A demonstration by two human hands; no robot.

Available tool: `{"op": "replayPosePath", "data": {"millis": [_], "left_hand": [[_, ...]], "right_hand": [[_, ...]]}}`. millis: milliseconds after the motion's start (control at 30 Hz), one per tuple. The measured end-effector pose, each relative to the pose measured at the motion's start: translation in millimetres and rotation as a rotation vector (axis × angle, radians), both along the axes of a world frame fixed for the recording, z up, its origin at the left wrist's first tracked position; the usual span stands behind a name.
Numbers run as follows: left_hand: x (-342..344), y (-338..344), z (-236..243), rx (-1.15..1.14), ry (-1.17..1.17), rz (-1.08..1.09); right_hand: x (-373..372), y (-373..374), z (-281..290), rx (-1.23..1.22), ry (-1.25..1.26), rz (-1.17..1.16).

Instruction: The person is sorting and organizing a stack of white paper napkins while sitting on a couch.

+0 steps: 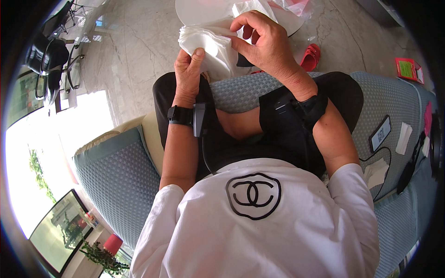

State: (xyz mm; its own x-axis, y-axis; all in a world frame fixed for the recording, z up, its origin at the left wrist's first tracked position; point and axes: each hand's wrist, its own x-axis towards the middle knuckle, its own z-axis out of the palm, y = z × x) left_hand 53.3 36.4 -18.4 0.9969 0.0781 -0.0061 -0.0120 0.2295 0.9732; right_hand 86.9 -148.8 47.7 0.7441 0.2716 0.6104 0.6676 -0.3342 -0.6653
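A fanned stack of soft white tissues [215, 53] hangs in front of me, over the space beyond my knees. My left hand [189, 69] grips its left side, thumb on top and the other fingers underneath. At the upper right corner of the stack, the thumb and forefinger of my right hand [266, 44] close on the edge of a tissue. My right hand's other fingers are curled in. More white tissues [252, 6] lie behind my right hand on a round white table [194, 11].
I sit on a blue quilted sofa [241, 95]. To my right on it lie a phone [380, 133] with a cable, folded tissues [404, 137] and a red box [410, 70]. A red slipper [310, 57] is on the marble floor; pinkish plastic wrap [299, 7] is at the table.
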Motion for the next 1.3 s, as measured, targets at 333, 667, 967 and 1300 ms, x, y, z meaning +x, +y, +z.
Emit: {"op": "replayPosePath", "data": {"millis": [333, 667, 967, 1300], "left_hand": [[1.1, 0.3, -0.7, 0.069, -0.043, -0.026], [1.4, 0.4, 0.0, 0.01, -0.01, -0.026], [2.7, 2.9, -3.8, 0.039, -0.015, -0.03], [2.1, 0.4, -0.3, 0.056, 0.003, 0.011]], "right_hand": [[5.4, -2.8, -10.2, 0.174, 0.25, 0.102], [2.8, -2.5, 0.2, 0.12, 0.138, 0.057], [3.3, -5.8, 1.7, -0.01, 0.062, 0.113], [6.2, -9.0, -0.7, -0.063, 0.156, 0.195]]}}
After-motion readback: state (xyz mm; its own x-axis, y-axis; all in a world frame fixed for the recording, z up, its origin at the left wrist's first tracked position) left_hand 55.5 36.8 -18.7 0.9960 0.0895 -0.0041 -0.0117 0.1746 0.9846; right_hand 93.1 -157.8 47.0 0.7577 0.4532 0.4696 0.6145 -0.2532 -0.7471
